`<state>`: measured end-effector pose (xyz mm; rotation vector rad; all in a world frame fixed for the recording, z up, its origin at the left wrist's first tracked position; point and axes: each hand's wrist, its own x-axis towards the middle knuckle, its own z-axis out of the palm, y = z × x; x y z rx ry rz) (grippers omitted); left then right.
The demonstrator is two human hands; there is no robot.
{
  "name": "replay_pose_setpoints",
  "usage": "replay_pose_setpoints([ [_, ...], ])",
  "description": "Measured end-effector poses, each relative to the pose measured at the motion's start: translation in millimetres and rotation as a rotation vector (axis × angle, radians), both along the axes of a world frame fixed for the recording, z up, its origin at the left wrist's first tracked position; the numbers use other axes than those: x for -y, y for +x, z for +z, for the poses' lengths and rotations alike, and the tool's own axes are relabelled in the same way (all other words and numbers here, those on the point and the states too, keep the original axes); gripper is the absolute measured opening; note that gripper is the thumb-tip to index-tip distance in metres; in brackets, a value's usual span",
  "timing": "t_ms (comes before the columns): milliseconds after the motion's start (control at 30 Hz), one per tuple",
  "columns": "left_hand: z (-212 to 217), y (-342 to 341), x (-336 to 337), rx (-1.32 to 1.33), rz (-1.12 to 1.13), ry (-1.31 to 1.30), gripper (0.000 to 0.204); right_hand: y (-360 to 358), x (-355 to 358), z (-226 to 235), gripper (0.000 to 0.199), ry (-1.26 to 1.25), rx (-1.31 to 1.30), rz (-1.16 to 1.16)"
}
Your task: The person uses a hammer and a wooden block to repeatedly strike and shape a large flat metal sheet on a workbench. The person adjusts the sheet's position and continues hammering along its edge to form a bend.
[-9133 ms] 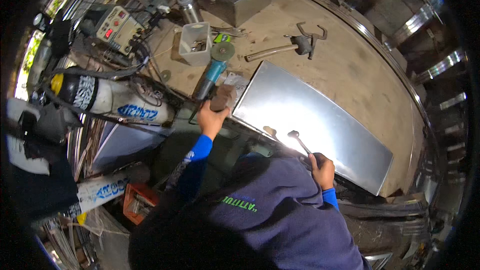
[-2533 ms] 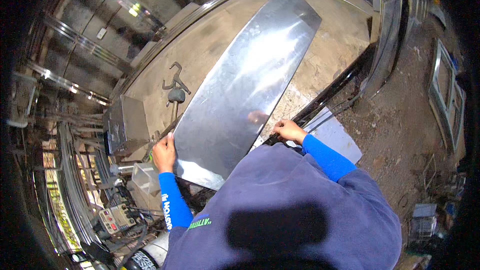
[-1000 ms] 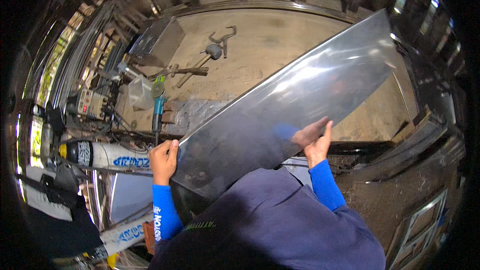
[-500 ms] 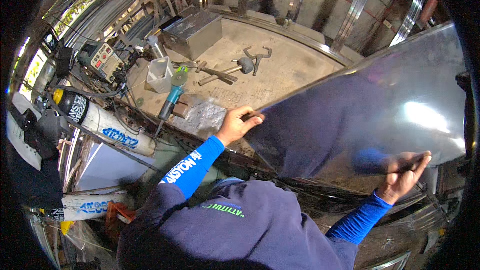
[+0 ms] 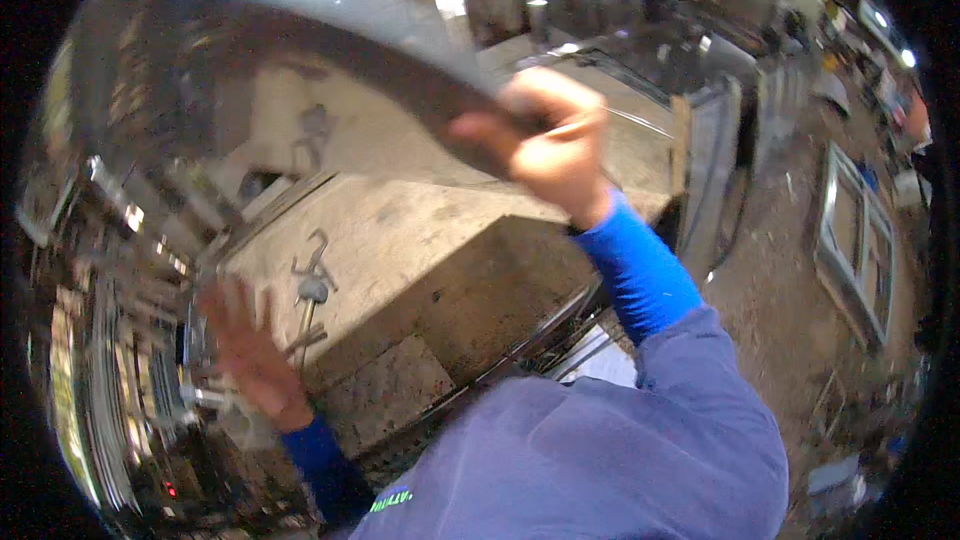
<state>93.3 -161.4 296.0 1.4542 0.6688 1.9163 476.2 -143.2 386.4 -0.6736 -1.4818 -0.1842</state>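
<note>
Above the workbench (image 5: 420,240), right hand (image 5: 545,145) grip clamping metal sheet (image 5: 270,30), left hand (image 5: 245,345) spread wide.

left hand (image 5: 245,350) blurred, perhaps open

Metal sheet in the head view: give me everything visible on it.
The metal sheet is a large, thin, shiny grey panel, mirror-like, with blurred reflections of the workbench and lights. It is lifted off the workbench and tilted, filling the upper left of the view; its dark lower edge runs diagonally. The right hand grips that edge near a corner. The left hand is spread open at the sheet's lower left, blurred; contact there cannot be told. No dents or markings are discernible.
</note>
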Motion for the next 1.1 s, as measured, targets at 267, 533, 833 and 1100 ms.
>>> replay_pose_setpoints([
  [267, 5, -84, 78, 0.332, -0.269, -0.026, 0.113, -25, -5, -114, 0.029, -0.008, 0.558, -0.196],
  [533, -104, -42, 110, 0.802, 0.258, -0.746, 0.083, -9, 39, -236, 0.018, -0.357, 0.869, -0.004],
  [833, -213, -45, 187, 0.615, 0.683, -0.987, 0.048, -36, 168, -297, 0.029, -0.635, 0.862, 0.049],
  [1100, -269, -21, 134, 0.394, 0.714, -0.845, 0.05, 7, 99, -293, 0.036, -0.759, 0.899, 0.069],
])
